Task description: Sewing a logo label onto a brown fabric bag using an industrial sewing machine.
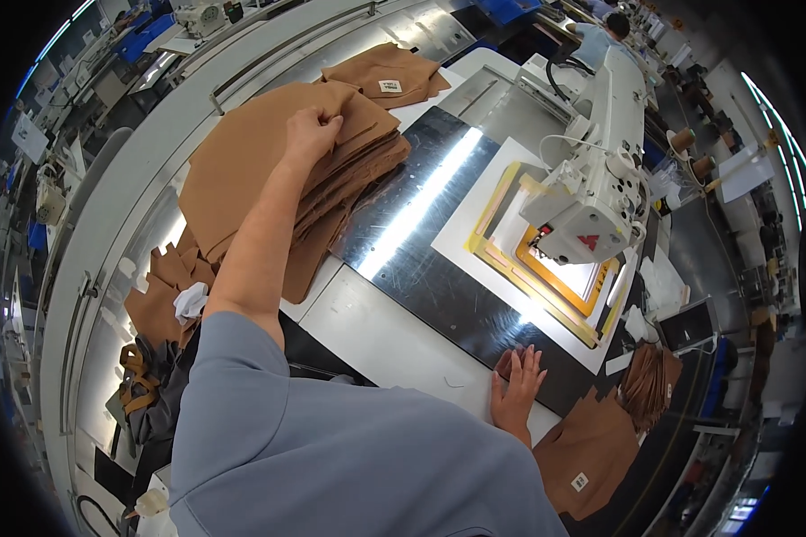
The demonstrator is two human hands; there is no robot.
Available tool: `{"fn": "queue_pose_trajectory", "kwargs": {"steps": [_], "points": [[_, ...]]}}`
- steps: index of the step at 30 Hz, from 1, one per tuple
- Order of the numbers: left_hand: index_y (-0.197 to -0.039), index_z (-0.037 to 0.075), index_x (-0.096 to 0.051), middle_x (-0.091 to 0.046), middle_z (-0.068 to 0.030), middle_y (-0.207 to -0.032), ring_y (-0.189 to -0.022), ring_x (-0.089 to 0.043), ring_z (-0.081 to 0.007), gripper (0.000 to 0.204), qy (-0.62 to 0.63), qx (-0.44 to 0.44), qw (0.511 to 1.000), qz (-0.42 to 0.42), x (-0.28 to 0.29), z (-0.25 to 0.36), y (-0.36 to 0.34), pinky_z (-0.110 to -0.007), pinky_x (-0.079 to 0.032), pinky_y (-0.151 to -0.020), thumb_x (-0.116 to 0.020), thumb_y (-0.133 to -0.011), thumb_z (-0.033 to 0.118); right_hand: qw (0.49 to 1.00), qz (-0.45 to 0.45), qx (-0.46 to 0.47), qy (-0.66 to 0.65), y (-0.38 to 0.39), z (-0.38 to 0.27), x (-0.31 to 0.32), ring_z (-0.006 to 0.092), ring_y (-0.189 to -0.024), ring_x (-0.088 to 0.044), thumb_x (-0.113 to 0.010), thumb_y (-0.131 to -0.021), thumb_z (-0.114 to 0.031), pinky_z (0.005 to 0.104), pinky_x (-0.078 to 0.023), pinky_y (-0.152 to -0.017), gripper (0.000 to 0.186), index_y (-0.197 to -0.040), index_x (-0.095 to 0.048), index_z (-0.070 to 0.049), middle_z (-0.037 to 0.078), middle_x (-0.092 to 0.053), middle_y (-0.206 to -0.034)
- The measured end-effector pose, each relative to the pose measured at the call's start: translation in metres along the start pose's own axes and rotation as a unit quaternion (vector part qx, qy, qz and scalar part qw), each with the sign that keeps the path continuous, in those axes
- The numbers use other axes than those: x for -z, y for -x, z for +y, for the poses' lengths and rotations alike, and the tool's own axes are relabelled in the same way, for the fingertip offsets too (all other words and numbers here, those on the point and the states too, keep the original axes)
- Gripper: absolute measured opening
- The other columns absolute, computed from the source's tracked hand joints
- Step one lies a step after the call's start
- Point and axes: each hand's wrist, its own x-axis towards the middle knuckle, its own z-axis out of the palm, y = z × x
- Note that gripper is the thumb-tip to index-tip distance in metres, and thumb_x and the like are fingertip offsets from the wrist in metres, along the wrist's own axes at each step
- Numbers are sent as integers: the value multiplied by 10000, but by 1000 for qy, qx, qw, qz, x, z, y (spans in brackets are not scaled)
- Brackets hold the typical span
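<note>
Lighting: bright, long white tube lights; glare streaking glossy black flat plate; rim fisheye-curved, corners black.

1 fisheye view, head-worn, looking down, close above the worktable

An open lane crosses the black plate between the brown fabric stack on the left and the sewing machine head, which blocks the far right.
</note>
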Motion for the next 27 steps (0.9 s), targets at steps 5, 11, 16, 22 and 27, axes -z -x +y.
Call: {"fn": "queue_pose_trajectory", "kwargs": {"steps": [5, 11, 16, 22, 27], "points": [[-893, 53, -649, -649, 22, -799, -695, -562, -35, 164, 337, -15, 916, -217, -51, 62, 125, -208, -456, -618, -746, -974, 158, 989, 14, -55, -137, -3, -8, 17, 408, -1369, -495, -618, -1013, -283, 542, -384, -1127, 502, -1440, -552, -28, 245, -501, -1510], [-1285, 35, -644, -721, -75, -1090, -965, -688, -132, 433, 269, -101, 779, -558, -130, 64, 278, -298, -561, -770, -752, -971, 312, 756, 10, -217, -617, -26, 33, 24, 273, -1229, -600, -357, -1095, -566, 399, -496, -1025, 687, -1467, -512, -9, 140, -583, -1433], [-1396, 65, -569, -507, -154, -1505, -1395, -483, -343, 627, 27, -363, 888, -281, -177, 34, 255, -466, -399, -1107, -759, -896, 392, 705, 116, -275, -643, -29, 65, 35, 232, -1265, -576, -315, -1077, -651, 382, -500, -1030, 790, -1527, -411, -8, 102, -609, -1381], [-1471, 26, -495, -393, -208, -1584, -1460, -383, -384, 810, -187, -332, 900, -210, -200, 26, 236, -559, -291, -1170, -709, -890, 548, 868, 124, -300, -375, -18, 109, 16, 243, -1179, -642, -707, -982, -132, 378, -510, -993, 498, -1404, -505, 39, 189, -638, -1323], [-1500, 28, -462, -359, -179, -1608, -1452, -390, -367, 869, -113, -386, 869, -290, -244, 73, 241, -541, -303, -1167, -775, -848, 509, 914, 103, -212, -329, -19, 116, 20, 220, -1217, -616, -708, -978, -121, 361, -488, -1022, 508, -1415, -498, 31, 173, -640, -1320]]}}
